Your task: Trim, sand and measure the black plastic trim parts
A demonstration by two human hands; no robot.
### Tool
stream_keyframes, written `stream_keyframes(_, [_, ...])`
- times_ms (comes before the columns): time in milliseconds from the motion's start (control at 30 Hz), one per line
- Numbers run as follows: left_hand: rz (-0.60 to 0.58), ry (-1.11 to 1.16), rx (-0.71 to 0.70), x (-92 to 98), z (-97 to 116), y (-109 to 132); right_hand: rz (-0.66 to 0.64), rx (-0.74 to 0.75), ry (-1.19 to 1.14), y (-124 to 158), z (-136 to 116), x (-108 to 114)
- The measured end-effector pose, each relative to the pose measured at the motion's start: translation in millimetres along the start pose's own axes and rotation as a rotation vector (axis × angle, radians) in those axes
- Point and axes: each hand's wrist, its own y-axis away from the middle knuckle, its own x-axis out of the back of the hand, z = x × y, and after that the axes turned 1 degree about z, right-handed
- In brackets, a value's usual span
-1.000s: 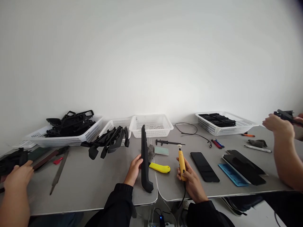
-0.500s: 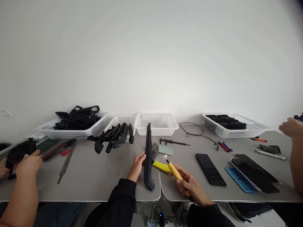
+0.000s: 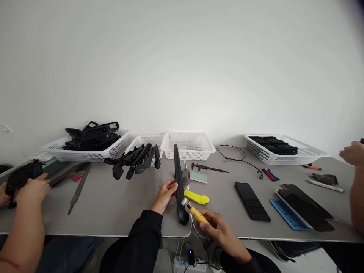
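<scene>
A long black plastic trim part [image 3: 179, 178] stands on a slant above the table, and my left hand [image 3: 165, 196] is closed around its left side. In my right hand [image 3: 217, 229] is a yellow handheld rotary tool [image 3: 199, 215] with a small white polishing tip [image 3: 184, 201]. That tip is at the lower right edge of the trim part; whether it touches I cannot tell. Just behind lie a yellow utility knife [image 3: 196, 197] and a grey cloth [image 3: 185, 177], the cloth partly hidden by the part.
White baskets [image 3: 188, 155] line the wall; the small left one holds black parts [image 3: 143, 161]. Calipers [image 3: 209, 168], a pale green block [image 3: 198, 177] and a phone [image 3: 252, 201] lie on the table. Co-workers' hands show at left [image 3: 32, 191] and right [image 3: 352, 153].
My right hand has moved left and down, bringing the rotary tool's tip up to the trim part. The part has tilted slightly in my left hand, and the utility knife's handle is now uncovered.
</scene>
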Motion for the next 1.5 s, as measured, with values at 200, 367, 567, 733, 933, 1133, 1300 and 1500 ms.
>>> stream_keyframes(200, [-0.003,0.012,-0.01,-0.6,-2.1,-0.8,0.041,-0.003,0.153,2.7,-3.1,-3.9])
stream_keyframes(367, [-0.002,0.008,-0.024,-2.6,-2.6,-0.3,0.161,-0.071,0.207,12.7,1.4,-20.9])
stream_keyframes(567, [-0.015,-0.005,-0.037,-3.3,-3.6,0.5,0.214,-0.093,0.212,23.8,4.7,-47.6])
stream_keyframes(733, [-0.01,-0.016,-0.04,-2.8,-5.3,0.3,0.286,-0.098,0.235,19.5,5.0,-53.3])
stream_keyframes(933, [0.004,-0.037,-0.035,-2.2,-7.3,-0.5,0.327,-0.081,0.249,7.9,1.3,-53.3])
stream_keyframes(1133, [0.019,-0.054,-0.032,-2.3,-10.0,-3.0,0.376,-0.056,0.291,-2.3,-0.3,-52.0])
stream_keyframes(1300, [0.021,-0.07,-0.038,-3.1,-9.1,-2.7,0.388,-0.034,0.296,-7.1,0.6,-51.9])
stream_keyframes(1500, [0.019,-0.108,-0.07,-4.2,-6.8,-0.5,0.445,-0.006,0.293,-18.1,-5.9,-51.1])
